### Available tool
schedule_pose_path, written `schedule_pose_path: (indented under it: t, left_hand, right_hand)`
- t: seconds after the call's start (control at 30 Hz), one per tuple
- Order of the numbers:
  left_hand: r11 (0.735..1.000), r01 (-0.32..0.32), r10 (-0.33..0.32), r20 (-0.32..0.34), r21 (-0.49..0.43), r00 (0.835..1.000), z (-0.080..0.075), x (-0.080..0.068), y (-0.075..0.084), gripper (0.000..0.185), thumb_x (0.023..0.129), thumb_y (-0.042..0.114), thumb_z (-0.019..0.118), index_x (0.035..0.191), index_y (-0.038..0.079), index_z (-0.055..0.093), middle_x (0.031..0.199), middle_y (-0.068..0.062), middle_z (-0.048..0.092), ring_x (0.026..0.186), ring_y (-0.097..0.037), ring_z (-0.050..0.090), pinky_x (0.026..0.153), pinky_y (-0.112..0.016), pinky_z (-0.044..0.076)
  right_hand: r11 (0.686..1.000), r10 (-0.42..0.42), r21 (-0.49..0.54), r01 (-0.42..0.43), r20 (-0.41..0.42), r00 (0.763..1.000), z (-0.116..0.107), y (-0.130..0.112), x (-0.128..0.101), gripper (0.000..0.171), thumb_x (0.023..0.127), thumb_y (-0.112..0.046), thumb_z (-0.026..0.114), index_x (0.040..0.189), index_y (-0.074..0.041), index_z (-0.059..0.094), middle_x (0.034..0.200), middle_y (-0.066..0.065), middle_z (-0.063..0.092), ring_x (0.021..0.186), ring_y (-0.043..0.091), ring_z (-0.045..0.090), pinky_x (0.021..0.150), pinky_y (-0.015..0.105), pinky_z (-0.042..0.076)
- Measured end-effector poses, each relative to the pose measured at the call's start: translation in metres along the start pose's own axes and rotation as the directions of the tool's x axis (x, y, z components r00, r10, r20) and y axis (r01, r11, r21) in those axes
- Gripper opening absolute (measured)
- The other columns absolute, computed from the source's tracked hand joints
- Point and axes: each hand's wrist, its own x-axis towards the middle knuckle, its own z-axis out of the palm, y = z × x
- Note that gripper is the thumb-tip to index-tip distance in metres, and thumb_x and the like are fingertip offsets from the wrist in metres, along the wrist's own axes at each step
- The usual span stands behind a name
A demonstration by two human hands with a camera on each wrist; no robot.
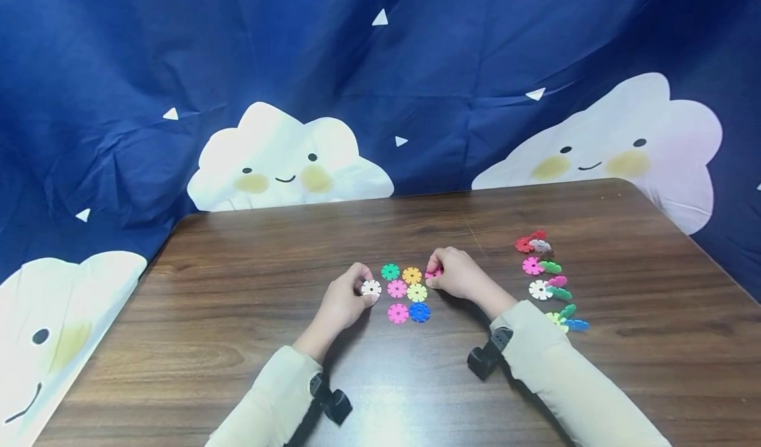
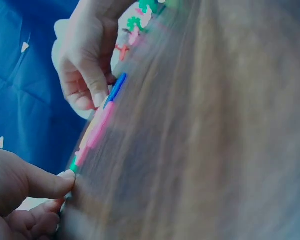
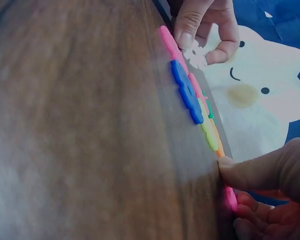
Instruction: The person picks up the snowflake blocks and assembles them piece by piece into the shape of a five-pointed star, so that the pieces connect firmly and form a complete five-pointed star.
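Note:
My left hand [image 1: 347, 296] pinches a white notched plastic disc [image 1: 371, 288] between thumb and fingers, left of a small group of flat discs. In that group lie a green disc [image 1: 390, 272], an orange disc [image 1: 412, 275], a pink disc [image 1: 397, 288], a yellow disc [image 1: 417, 293], another pink disc [image 1: 398, 313] and a blue disc [image 1: 419, 312]. On the group's right side my right hand [image 1: 456, 274] holds a darker pink disc [image 3: 231, 198], mostly hidden by the fingers in the head view.
Further right on the wooden table [image 1: 238, 315] several loose discs lie in small overlapping clusters, among them a red disc [image 1: 524, 245], a white disc [image 1: 540, 290] and a blue disc [image 1: 577, 325]. A blue curtain [image 1: 416, 57] with cloud faces hangs behind the table.

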Motion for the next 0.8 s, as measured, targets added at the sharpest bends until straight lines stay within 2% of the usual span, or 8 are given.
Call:
schedule_pose_path:
  t: [0.13,0.27,0.37,0.47,0.57,0.67,0.73,0.8]
  left_hand:
    - [0.999,-0.013,0.013,-0.011,-0.039,1.000,0.002,-0.003,0.000,0.027,0.074,0.006,0.073,0.093,0.015,0.056,0.073,0.001,0.057,0.067,-0.014,0.047,0.062,-0.027,0.038]
    - [0.993,-0.029,0.025,-0.036,-0.116,0.999,0.003,-0.005,0.001,0.024,0.075,0.001,0.070,0.093,0.012,0.058,0.071,-0.001,0.056,0.065,-0.013,0.047,0.061,-0.027,0.039]
    - [0.980,-0.036,0.023,-0.071,-0.194,0.997,0.003,-0.007,0.002,0.021,0.076,-0.003,0.067,0.092,0.009,0.060,0.071,-0.002,0.053,0.065,-0.012,0.047,0.061,-0.026,0.040]
    - [0.955,-0.032,0.004,-0.095,-0.295,0.995,0.005,-0.008,0.004,0.020,0.077,-0.006,0.062,0.093,0.005,0.061,0.071,-0.003,0.052,0.064,-0.011,0.047,0.061,-0.024,0.041]
    - [0.889,-0.009,-0.025,-0.067,-0.458,0.997,0.008,-0.010,0.008,0.022,0.080,-0.009,0.057,0.100,-0.001,0.059,0.073,-0.004,0.053,0.063,-0.009,0.051,0.061,-0.022,0.047]
    - [0.783,0.032,-0.050,-0.011,-0.622,0.999,0.012,-0.012,0.012,0.028,0.083,-0.010,0.052,0.111,-0.008,0.053,0.076,-0.005,0.052,0.061,-0.008,0.056,0.060,-0.022,0.052]
    - [0.727,0.054,-0.066,0.008,-0.684,0.998,0.014,-0.015,0.016,0.029,0.085,-0.009,0.051,0.114,-0.010,0.051,0.077,-0.004,0.052,0.060,-0.008,0.057,0.058,-0.021,0.053]
    - [0.686,0.057,-0.078,0.005,-0.725,0.997,0.015,-0.017,0.020,0.028,0.086,-0.009,0.050,0.114,-0.011,0.051,0.077,-0.004,0.051,0.060,-0.007,0.056,0.055,-0.018,0.051]
  right_hand:
    - [1.000,0.010,0.007,-0.010,-0.026,1.000,0.000,-0.002,-0.001,0.027,0.074,-0.009,0.075,0.086,-0.006,0.052,0.082,0.007,0.053,0.080,0.023,0.050,0.072,0.035,0.043]
    - [0.999,0.034,0.001,-0.034,-0.022,0.999,-0.001,-0.004,-0.001,0.028,0.075,-0.009,0.075,0.094,-0.005,0.054,0.092,0.012,0.057,0.088,0.027,0.052,0.081,0.041,0.044]
    - [0.999,0.036,0.007,-0.035,-0.025,0.999,-0.001,-0.003,-0.002,0.027,0.076,-0.010,0.074,0.097,-0.004,0.058,0.096,0.013,0.059,0.090,0.027,0.052,0.084,0.043,0.045]
    - [0.998,0.038,0.045,-0.036,-0.046,0.998,0.000,0.001,-0.003,0.022,0.075,-0.010,0.075,0.091,-0.005,0.061,0.087,0.010,0.060,0.082,0.023,0.053,0.076,0.038,0.046]
    - [0.992,0.048,0.122,-0.037,-0.089,0.995,-0.001,0.008,-0.005,0.014,0.075,-0.006,0.074,0.084,-0.005,0.064,0.074,0.005,0.058,0.071,0.017,0.052,0.066,0.030,0.045]
    - [0.973,0.066,0.226,-0.041,-0.101,0.993,-0.001,0.014,-0.007,0.007,0.079,-0.003,0.069,0.083,-0.002,0.063,0.068,0.003,0.057,0.062,0.012,0.054,0.059,0.024,0.048]
    - [0.949,0.075,0.312,-0.045,-0.086,0.993,-0.001,0.015,-0.009,0.005,0.082,-0.001,0.065,0.083,0.000,0.061,0.069,0.004,0.057,0.061,0.011,0.055,0.057,0.024,0.051]
    - [0.910,0.059,0.413,-0.028,-0.063,0.996,-0.001,0.016,-0.012,0.006,0.085,-0.001,0.062,0.085,0.002,0.057,0.070,0.005,0.057,0.062,0.011,0.057,0.058,0.026,0.054]
